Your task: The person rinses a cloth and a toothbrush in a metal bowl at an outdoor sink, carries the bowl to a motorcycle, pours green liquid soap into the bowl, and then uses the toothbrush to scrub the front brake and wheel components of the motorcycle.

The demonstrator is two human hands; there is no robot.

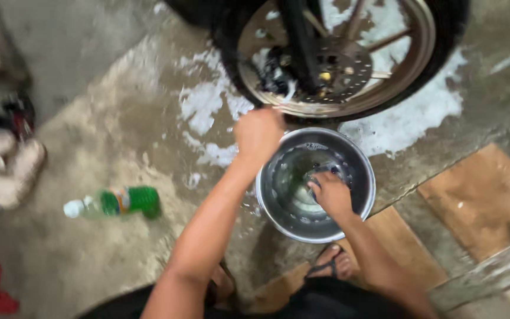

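Observation:
My left hand (pixel 259 133) is closed into a fist just above the left rim of a steel bowl (pixel 358 162), close to the lower edge of a motorcycle wheel (pixel 332 65); what it holds is hidden. My right hand (pixel 330 194) reaches down inside the bowl, fingers curled in soapy water, seemingly around something dark that I cannot make out. The wheel has a black tyre, a bronze rim and a drilled brake disc (pixel 343 71). White foam (pixel 208 106) lies on the wet concrete around it.
A green plastic bottle (pixel 116 202) lies on its side on the wet floor at left. Shoes and sandals (pixel 13 171) are piled at the far left edge. Wooden planks (pixel 479 195) lie at right. My sandalled foot (pixel 334 263) is below the bowl.

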